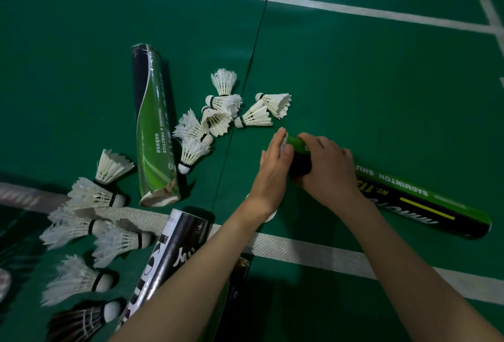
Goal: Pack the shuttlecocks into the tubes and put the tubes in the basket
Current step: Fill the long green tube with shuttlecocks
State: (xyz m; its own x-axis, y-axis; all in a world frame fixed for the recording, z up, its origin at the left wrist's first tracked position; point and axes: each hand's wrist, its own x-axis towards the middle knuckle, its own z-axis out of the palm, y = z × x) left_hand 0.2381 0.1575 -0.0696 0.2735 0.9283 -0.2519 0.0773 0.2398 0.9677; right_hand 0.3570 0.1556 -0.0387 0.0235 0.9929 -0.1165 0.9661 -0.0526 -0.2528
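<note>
Floor: green sports court (pixel 354 82) with white painted lines. A woven white line (pixel 300 251) crosses beneath the forearms, and a thin dark seam (pixel 253 50) runs up the court.
Right fingers: the right hand (pixel 330 170) is curled round the held tube just behind its mouth and clamped on it.
Left fingers: the left hand (pixel 272 164) has its fingers straight and together, laid flat against the mouth of the held tube.
Held tube: green and black (pixel 414 202), lying on the floor and slanting away to the right. "BADMINTON" is legible on its side.
Shuttlecock at the mouth: one. Only a sliver of white feather (pixel 284 138) shows between the left fingers and the rim; the rest is covered.
Centre pile: seven white shuttlecocks (pixel 218 115), heaped and overlapping just beyond the left hand. The overlap makes this count uncertain.
Green tube: one (pixel 155 129), lying just left of the centre pile, with its near end crushed.
Black-and-white tube: one (pixel 174 249), lying across the woven white line. Its lower part is hidden by the left forearm.
Left group: five white shuttlecocks (pixel 92 196) and one dark-feathered shuttlecock (pixel 81 318), scattered on the floor left of the black-and-white tube.
Tubes counted: three plainly seen. A dark shape (pixel 240 276) beside the left forearm is mostly hidden, and I cannot tell what it is.
Hard to make out: a white round object (pixel 271 217) lies under the left wrist, largely covered. A pale object (pixel 2 281) is cut off at the left edge.
</note>
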